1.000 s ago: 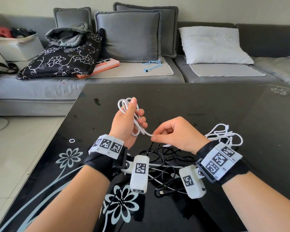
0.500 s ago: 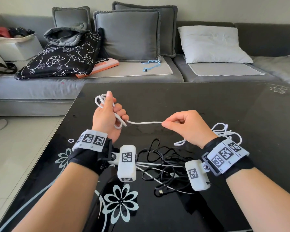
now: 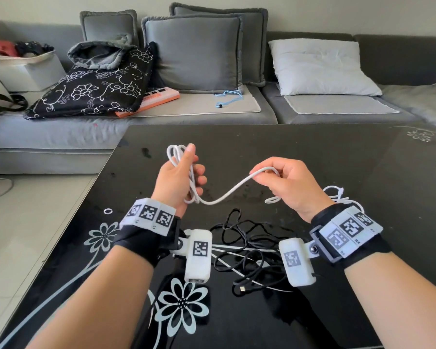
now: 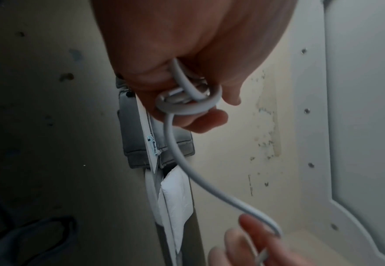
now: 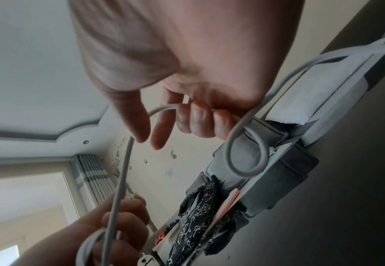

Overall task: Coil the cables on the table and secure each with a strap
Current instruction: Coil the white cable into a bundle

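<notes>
Both hands are raised above the tabletop (image 3: 312, 152): the left hand (image 3: 176, 180) grips several loops of the white cable (image 3: 227, 195), and the right hand (image 3: 285, 182) pinches its free length. Black cables (image 3: 247, 250) lie tangled below them.

Grey sofa (image 3: 61, 137) (cushions piled), pale tiled floor (image 3: 23, 222), cream wall (image 3: 312, 11)
</notes>
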{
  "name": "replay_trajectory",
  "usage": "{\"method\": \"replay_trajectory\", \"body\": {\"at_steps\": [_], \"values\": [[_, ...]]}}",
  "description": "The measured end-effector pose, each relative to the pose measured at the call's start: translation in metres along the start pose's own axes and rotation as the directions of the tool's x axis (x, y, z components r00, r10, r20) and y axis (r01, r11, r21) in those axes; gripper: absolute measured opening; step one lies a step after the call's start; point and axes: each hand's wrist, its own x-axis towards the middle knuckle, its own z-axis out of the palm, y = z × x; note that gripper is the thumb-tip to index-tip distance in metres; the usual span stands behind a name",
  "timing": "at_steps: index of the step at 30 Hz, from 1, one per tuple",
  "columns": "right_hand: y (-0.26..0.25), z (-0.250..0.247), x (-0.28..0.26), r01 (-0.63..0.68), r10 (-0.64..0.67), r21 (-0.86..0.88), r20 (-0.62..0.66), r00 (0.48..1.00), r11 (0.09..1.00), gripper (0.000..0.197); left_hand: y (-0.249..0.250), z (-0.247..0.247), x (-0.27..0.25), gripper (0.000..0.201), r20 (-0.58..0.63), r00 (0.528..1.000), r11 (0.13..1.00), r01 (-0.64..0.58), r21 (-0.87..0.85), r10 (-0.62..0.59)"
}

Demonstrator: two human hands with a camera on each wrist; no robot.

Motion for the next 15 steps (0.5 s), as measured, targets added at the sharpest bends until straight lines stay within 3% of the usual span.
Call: {"method": "replay_trajectory", "body": {"at_steps": [3, 9, 15], "values": [[-0.001, -0.002, 0.001, -0.067, 0.060, 0.160, 0.046, 0.997, 0.985, 0.012, -0.007, 0.008, -0.006, 0.029, 0.064, 0.998, 0.995, 0.000, 0.099, -0.007], [-0.004, 0.000, 0.000, -0.021, 0.020, 0.024, 0.022, 1.000, 0.999, 0.027, -0.012, 0.015, -0.014, 0.032, 0.160, 0.986, 0.978, 0.007, 0.207, -0.041], [-0.004, 0.007, 0.000, -0.055, 0.058, 0.110, -0.026, 0.998, 0.992, 0.027, -0.013, 0.018, -0.019, 0.036, 0.224, 0.969, 0.963, 0.044, 0.267, -0.106]]}}
